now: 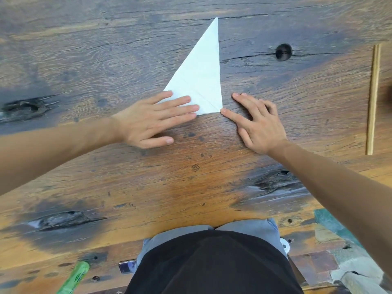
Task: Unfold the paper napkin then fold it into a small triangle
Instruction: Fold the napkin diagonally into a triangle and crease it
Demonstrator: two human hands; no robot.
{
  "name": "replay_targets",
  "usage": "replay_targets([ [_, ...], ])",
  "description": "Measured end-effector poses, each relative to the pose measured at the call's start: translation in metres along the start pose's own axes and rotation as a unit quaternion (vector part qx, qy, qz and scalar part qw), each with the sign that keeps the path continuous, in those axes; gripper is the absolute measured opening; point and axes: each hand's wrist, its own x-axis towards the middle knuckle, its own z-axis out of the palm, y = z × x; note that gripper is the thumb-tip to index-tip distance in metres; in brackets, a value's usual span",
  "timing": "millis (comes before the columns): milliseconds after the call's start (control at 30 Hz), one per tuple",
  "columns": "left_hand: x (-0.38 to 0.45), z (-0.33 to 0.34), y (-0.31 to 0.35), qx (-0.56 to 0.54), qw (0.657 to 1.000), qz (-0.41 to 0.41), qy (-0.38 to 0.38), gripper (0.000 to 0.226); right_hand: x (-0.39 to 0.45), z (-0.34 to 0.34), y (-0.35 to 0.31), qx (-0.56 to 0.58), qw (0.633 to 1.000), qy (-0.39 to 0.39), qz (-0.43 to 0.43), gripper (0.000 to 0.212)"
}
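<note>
Leaning over the table's near edge (191, 221), the person stretches both bare arms forward. Left hand (148, 122) lies flat, fingers spread, pinning the napkin's (199, 77) near-left corner, likely to steady it. Right hand (256, 124), loose and gripping nothing, touches a fingertip to the near-right corner. Already a triangle, the napkin points toward the far edge.
</note>
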Motion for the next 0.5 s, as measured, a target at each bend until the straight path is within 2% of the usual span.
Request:
replay_targets([
  [100, 0.041, -0.004, -0.008, 0.017, 0.998, 0.068, 0.004, 0.071, 0.0, -0.001, 0.0, 0.003, 1.0, 0.005, -0.001, 0.067],
  [200, 0.062, 0.001, -0.013, 0.024, 0.995, 0.101, -0.007, 0.072, 0.0, -0.001, -0.001, 0.005, 1.0, 0.003, 0.001, 0.069],
  [500, 0.048, 0.025, -0.012, 0.028, 0.996, 0.077, -0.036, 0.089, 0.001, -0.001, 0.0, 0.01, 1.0, 0.002, -0.008, 0.068],
])
